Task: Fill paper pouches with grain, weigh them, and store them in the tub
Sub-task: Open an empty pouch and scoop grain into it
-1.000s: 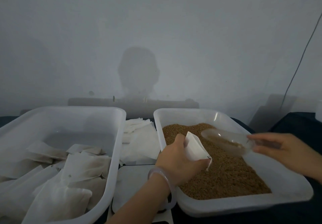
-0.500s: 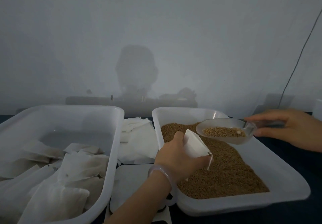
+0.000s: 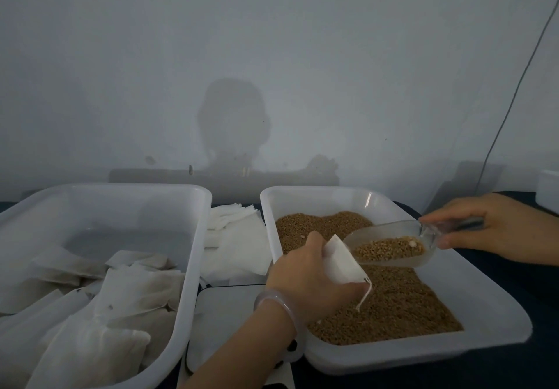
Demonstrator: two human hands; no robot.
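My left hand (image 3: 305, 279) grips a white paper pouch (image 3: 343, 263) over the brown grain (image 3: 402, 307) in the right tub (image 3: 453, 349); a drawstring hangs from the pouch. My right hand (image 3: 490, 225) holds the handle of a clear plastic scoop (image 3: 393, 246) that carries some grain. The scoop's front lip meets the pouch's mouth. The left tub (image 3: 193, 255) holds several filled white pouches (image 3: 127, 295). A white scale (image 3: 223, 313) lies between the tubs, partly hidden by my left forearm.
A stack of flat unfilled pouches (image 3: 239, 243) lies behind the scale between the tubs. A white wall stands close behind the table. A thin cable (image 3: 508, 110) hangs down the wall at right, and a white object (image 3: 549, 189) sits at the far right edge.
My right hand lifted the scoop out of the grain, loaded, then carried it left and down until its lip reached the pouch. My left hand held the pouch nearly still.
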